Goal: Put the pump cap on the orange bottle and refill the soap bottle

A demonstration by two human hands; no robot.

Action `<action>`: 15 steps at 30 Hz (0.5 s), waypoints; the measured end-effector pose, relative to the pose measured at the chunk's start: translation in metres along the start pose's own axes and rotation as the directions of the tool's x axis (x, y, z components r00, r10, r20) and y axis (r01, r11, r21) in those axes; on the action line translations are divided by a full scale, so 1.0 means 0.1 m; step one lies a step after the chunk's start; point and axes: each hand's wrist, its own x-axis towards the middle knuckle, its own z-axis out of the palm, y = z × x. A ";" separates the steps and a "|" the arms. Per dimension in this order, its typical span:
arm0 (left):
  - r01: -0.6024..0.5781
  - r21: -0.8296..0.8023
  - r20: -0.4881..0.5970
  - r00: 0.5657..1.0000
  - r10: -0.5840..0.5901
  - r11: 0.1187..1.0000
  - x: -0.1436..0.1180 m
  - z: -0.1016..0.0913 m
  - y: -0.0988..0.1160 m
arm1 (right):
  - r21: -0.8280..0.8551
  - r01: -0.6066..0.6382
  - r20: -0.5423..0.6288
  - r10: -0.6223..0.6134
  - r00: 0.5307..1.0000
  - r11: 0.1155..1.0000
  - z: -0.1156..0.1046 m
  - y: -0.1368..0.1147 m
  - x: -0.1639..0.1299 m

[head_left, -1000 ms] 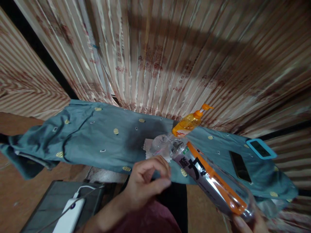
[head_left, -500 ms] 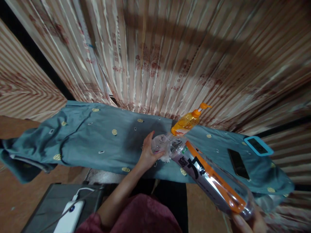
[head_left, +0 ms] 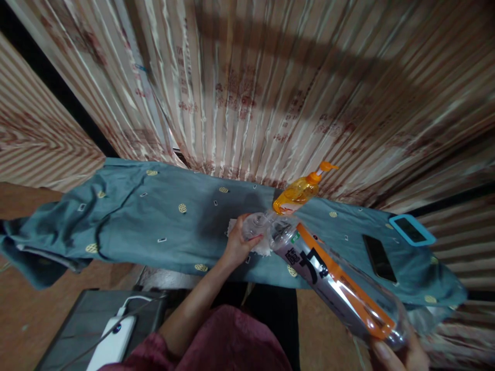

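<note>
My left hand [head_left: 240, 242] is closed round a small clear plastic vessel [head_left: 253, 226], whose exact kind I cannot make out. A large clear plastic bottle [head_left: 328, 278] with an orange and silver label slants across the right side. Its narrow end meets or nearly meets the clear vessel; contact is hard to tell. At the lower right, my right hand [head_left: 400, 353] grips the bottle by its base. Beyond the two stands a pump bottle [head_left: 296, 196] of orange liquid. White tissue [head_left: 263, 247] lies under my left hand.
A green-blue cloth with pineapple prints [head_left: 166, 221] covers the long table. On its right end lie a dark phone [head_left: 379, 258] and a blue-framed device [head_left: 412, 230]. A white power bank [head_left: 114, 342] with a cable sits at lower left. Striped curtains [head_left: 247, 93] hang behind.
Both hands keep their holds, and the large bottle has barely shifted. More white tissue shows beside my left hand. The view has tilted very slightly.
</note>
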 end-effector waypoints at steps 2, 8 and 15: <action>-0.002 -0.003 0.003 1.000 0.002 1.000 0.00 0.00 0.00 | 0.011 -0.031 -0.012 0.031 0.999 0.999 0.00 -0.04 0.01; -0.001 -0.003 0.013 1.000 0.001 1.000 -0.01 -0.01 0.02 | 0.023 -0.040 -0.036 0.041 0.999 0.999 0.01 -0.13 0.04; -0.028 0.013 0.024 0.999 0.027 1.000 -0.01 -0.02 0.03 | 0.025 -0.065 -0.036 0.066 0.997 0.998 0.03 -0.24 0.05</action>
